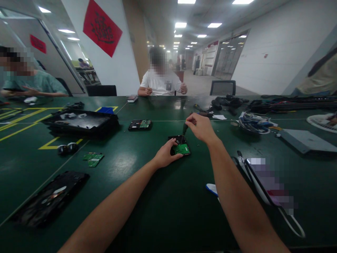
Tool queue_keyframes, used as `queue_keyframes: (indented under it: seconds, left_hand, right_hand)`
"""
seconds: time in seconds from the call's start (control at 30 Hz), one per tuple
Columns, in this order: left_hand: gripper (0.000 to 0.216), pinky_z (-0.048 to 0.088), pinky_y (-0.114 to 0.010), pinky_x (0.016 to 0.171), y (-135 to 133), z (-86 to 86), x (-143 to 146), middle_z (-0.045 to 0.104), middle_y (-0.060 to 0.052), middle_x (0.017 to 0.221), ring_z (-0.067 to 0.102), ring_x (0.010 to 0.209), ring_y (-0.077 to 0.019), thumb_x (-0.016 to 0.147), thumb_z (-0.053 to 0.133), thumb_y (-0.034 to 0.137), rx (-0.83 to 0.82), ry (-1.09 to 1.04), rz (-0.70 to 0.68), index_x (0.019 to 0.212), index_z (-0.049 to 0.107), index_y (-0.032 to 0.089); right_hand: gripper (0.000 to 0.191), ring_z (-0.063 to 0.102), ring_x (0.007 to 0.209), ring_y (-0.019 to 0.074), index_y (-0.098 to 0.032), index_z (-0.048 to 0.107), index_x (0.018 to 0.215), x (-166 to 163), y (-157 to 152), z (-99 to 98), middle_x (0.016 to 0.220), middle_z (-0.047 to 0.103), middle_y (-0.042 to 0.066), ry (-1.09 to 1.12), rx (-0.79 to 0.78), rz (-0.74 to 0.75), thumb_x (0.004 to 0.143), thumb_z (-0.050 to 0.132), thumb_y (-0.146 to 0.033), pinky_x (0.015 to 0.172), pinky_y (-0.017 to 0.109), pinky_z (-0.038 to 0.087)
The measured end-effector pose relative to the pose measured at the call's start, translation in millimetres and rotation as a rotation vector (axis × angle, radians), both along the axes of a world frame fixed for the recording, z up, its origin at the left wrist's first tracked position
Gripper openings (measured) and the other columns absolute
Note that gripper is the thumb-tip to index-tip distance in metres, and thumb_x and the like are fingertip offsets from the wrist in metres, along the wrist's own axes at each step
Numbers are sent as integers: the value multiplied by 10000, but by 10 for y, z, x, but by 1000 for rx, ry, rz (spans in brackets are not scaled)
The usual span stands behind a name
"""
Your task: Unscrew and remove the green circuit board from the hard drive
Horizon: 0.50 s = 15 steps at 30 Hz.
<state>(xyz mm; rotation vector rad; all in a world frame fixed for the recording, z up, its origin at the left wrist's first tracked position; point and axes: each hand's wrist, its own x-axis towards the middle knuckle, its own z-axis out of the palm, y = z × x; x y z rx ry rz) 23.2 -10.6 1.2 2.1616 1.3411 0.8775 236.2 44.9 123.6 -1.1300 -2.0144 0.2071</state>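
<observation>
A hard drive (182, 149) with a green circuit board lies flat on the dark green table ahead of me. My left hand (165, 154) grips its left side, thumb along the near edge and fingers over the far part. In my right hand (202, 127) is a screwdriver (185, 128), pinched at the top of its dark handle. The shaft points down at the drive, close to the board's far edge; whether the tip sits in a screw is too small to tell. A few tiny bits, perhaps screws, lie right of the drive.
Another hard drive (140, 125) lies farther left, with loose green circuit boards (94, 160) nearer me. At left are a black tray (81, 123) and a black casing (52, 198). Cables (254, 123), a grey box (306, 140) and a phone (268, 182) lie right. Two people sit beyond.
</observation>
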Motion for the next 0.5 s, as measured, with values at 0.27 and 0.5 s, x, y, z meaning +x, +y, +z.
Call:
queue_keyframes:
  seconds: [0.27, 0.5]
  left_hand:
    - [617, 354, -480, 1205, -6, 15, 2, 466, -126, 1558, 412, 1467, -311, 786, 768, 533, -2, 2, -3, 1290, 580, 231]
    - [611, 360, -476, 1200, -12, 19, 1, 469, -124, 1555, 417, 1463, -311, 793, 767, 516, 2, 1, -4, 1299, 574, 232]
  right_hand:
    - [102, 704, 897, 220, -212, 705, 970, 3, 1, 2, 987, 754, 67, -10, -4, 26, 893, 653, -256, 866, 384, 555]
    - [95, 706, 862, 213, -208, 683, 934, 1, 9, -7, 931, 750, 62, 45, -23, 35, 886, 669, -289, 835, 369, 562]
